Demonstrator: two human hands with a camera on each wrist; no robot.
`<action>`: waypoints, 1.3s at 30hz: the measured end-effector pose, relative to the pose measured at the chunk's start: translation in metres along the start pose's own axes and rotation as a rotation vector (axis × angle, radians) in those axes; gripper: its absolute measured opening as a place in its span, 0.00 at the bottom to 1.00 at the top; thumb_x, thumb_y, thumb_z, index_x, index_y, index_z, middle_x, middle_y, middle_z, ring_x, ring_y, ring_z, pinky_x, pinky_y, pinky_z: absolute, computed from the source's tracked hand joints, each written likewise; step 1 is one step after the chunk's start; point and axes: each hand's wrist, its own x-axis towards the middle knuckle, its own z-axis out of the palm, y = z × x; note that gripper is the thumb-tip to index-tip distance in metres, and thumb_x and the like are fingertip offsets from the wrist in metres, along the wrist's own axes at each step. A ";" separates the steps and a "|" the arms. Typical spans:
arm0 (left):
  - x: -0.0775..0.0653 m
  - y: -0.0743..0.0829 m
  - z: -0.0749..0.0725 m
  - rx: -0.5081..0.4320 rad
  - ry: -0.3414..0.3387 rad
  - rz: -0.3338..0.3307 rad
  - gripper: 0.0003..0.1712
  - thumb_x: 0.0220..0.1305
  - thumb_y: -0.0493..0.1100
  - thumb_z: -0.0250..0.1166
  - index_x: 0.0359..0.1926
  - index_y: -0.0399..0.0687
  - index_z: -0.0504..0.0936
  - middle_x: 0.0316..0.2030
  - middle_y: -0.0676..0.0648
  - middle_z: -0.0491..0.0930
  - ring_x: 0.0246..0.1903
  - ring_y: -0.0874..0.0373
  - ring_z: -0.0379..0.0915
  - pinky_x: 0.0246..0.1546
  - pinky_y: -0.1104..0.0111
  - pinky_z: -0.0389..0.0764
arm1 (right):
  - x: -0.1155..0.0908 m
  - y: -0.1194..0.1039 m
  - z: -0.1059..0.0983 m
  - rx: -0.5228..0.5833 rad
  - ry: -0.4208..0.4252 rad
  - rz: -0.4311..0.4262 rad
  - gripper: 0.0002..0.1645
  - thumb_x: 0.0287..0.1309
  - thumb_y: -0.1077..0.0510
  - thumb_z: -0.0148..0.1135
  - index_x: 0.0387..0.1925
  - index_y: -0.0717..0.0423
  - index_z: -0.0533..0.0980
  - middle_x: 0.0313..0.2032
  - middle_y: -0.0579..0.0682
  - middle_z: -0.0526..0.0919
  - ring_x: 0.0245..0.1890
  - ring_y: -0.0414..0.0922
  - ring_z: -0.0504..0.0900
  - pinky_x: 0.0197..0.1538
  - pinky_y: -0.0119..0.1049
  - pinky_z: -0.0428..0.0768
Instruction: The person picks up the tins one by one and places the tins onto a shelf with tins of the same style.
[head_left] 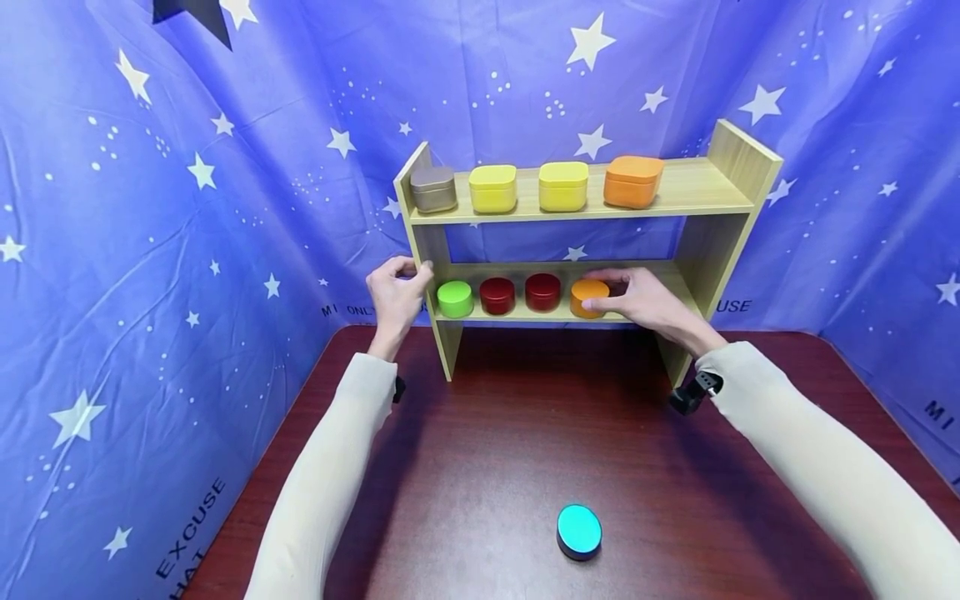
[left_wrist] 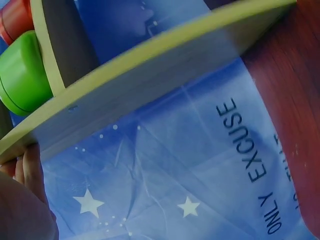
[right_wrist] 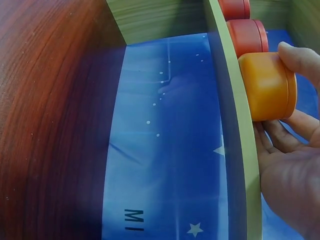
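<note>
On the lower board of a two-tier wooden shelf (head_left: 697,187), my right hand (head_left: 648,300) grips a round orange tin (right_wrist: 267,87), thumb on one side and fingers on the other. To its left stand two dark red tins (head_left: 542,292) and a green tin (head_left: 455,299) in a row. My left hand (head_left: 399,293) pinches the shelf's left side panel (left_wrist: 150,75) by its edge, close to the green tin. The left fingertips are partly hidden behind that panel in the left wrist view.
Along the top board sit a grey-brown box (head_left: 433,190), two yellow boxes (head_left: 492,190) and an orange box (head_left: 633,182). A turquoise-lidded round tin (head_left: 579,531) lies near the front of the dark red table (head_left: 480,450). A blue starry cloth (head_left: 187,250) hangs behind and beside it.
</note>
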 end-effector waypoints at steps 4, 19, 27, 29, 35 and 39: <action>-0.001 0.001 -0.001 -0.007 0.003 -0.020 0.11 0.57 0.41 0.74 0.30 0.33 0.91 0.28 0.34 0.88 0.25 0.71 0.74 0.33 0.80 0.74 | 0.002 -0.001 0.002 0.006 -0.002 -0.006 0.36 0.66 0.47 0.76 0.71 0.57 0.80 0.65 0.60 0.87 0.54 0.36 0.77 0.53 0.21 0.72; -0.001 0.001 0.000 -0.008 0.004 -0.036 0.11 0.57 0.41 0.75 0.29 0.34 0.90 0.25 0.41 0.86 0.26 0.69 0.73 0.33 0.79 0.73 | -0.010 -0.004 -0.003 0.279 0.128 -0.064 0.35 0.64 0.58 0.77 0.69 0.66 0.78 0.55 0.40 0.92 0.50 0.25 0.87 0.54 0.18 0.82; 0.000 0.001 0.000 -0.013 0.014 -0.037 0.11 0.56 0.41 0.75 0.28 0.34 0.90 0.23 0.44 0.85 0.25 0.71 0.72 0.33 0.79 0.72 | -0.025 -0.008 -0.003 0.346 0.186 -0.118 0.35 0.62 0.64 0.77 0.69 0.71 0.77 0.48 0.28 0.91 0.50 0.29 0.89 0.52 0.18 0.83; -0.001 0.001 0.001 -0.019 0.015 -0.040 0.10 0.56 0.40 0.75 0.28 0.34 0.90 0.23 0.44 0.85 0.24 0.72 0.71 0.33 0.79 0.72 | -0.030 -0.009 -0.002 0.365 0.190 -0.137 0.34 0.62 0.66 0.76 0.68 0.72 0.77 0.48 0.28 0.91 0.50 0.30 0.89 0.52 0.19 0.84; 0.000 0.001 0.000 -0.016 0.013 -0.039 0.11 0.57 0.41 0.74 0.29 0.34 0.90 0.23 0.42 0.85 0.25 0.70 0.72 0.32 0.79 0.71 | -0.044 -0.007 0.003 0.388 0.151 -0.178 0.32 0.62 0.67 0.76 0.67 0.70 0.79 0.51 0.35 0.93 0.52 0.32 0.90 0.54 0.21 0.85; 0.000 0.001 0.000 -0.006 0.007 -0.039 0.12 0.57 0.42 0.74 0.30 0.34 0.91 0.26 0.38 0.86 0.25 0.70 0.72 0.33 0.79 0.72 | -0.055 -0.004 0.007 0.371 0.112 -0.184 0.32 0.63 0.67 0.75 0.67 0.69 0.79 0.53 0.36 0.93 0.54 0.33 0.90 0.56 0.21 0.84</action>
